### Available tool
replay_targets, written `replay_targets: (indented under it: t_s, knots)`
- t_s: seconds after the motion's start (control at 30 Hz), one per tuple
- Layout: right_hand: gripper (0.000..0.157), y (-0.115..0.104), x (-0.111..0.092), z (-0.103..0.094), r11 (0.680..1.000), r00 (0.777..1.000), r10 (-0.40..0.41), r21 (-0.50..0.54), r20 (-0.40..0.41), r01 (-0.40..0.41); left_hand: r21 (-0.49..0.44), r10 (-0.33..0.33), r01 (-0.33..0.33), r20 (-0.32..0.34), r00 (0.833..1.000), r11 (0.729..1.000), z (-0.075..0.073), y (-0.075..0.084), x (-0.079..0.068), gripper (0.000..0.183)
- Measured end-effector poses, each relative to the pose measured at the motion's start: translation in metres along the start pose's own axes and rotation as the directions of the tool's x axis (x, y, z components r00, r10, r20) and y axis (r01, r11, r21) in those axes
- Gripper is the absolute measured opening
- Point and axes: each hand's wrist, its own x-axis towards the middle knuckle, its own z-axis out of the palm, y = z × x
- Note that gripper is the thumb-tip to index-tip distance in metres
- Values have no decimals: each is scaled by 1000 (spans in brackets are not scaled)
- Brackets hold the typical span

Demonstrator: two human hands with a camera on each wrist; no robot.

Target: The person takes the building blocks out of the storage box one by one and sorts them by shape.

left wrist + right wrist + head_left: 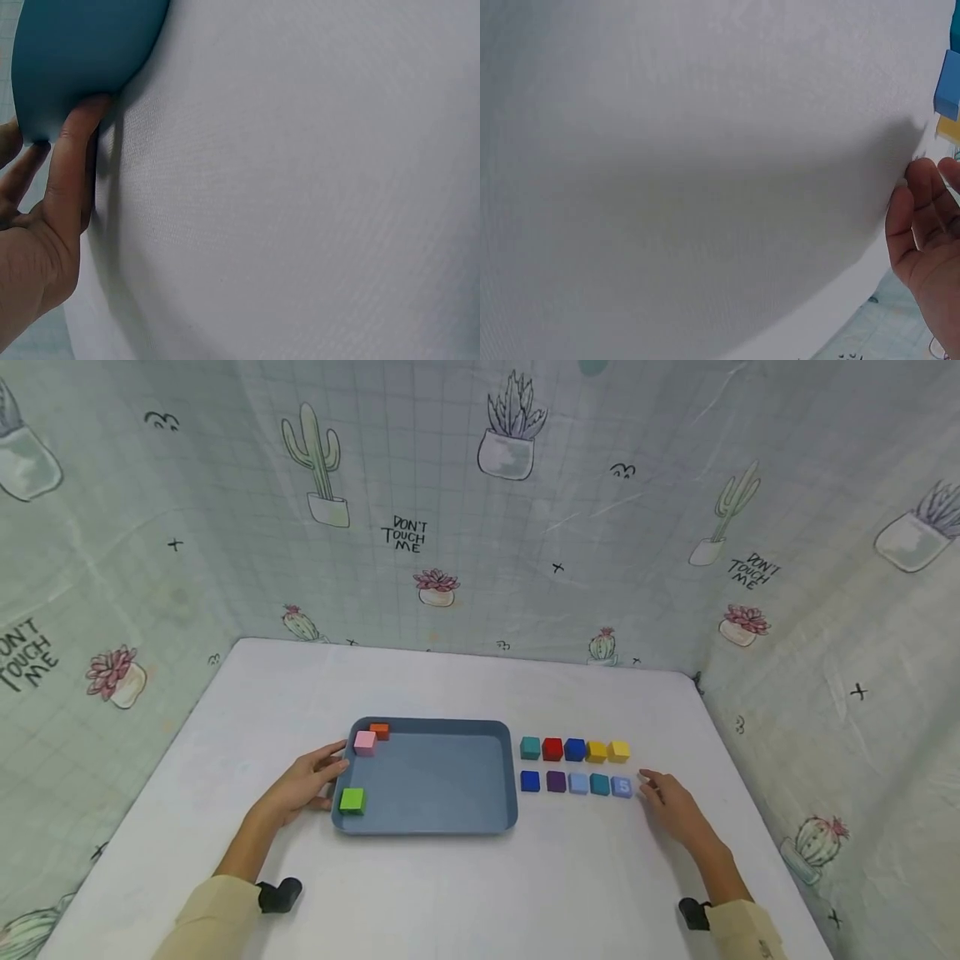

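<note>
My left hand (302, 783) rests against the left end of a blue-grey tray (442, 833), its thumb and fingers spread along the outer wall. In the left wrist view, the thumb (76, 150) touches the tray's side (82, 52). Inside the tray sit an orange block (380, 731), a pink block (365, 743) and a green block (352, 802), all toward the left. My right hand (671, 807) holds nothing, its fingers loosely bent just right of a light blue block marked 5 (622, 787). That block (948, 86) also shows in the right wrist view.
Two rows of blocks stand right of the tray. The back row has a red block (552, 749) and a yellow block (618, 751); the front row includes a purple block (556, 781). A white cloth (450, 902) covers the table, and a cactus-print curtain (465, 552) surrounds it.
</note>
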Motion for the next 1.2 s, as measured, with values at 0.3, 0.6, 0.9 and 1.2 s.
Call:
replay_targets:
  t_s: [0.3,0.6,0.9,1.2]
  knots:
    - [39,1,2,-2,1000,1000,14,-9,-4,-14,-4,7,-7,-2,1000,1000,1,2,2,63]
    - [39,3,-5,3,999,999,37,5,-3,-37,9,-1,1,-8,1000,1000,5,-4,3,64]
    - [51,3,7,-9,995,965,-40,-94,-258,16,386,266,-128,-328,907,914,-6,0,-6,52]
    - [77,7,21,-30,967,943,-81,-256,-324,-4,802,454,45,-383,805,596,-44,10,-5,79]
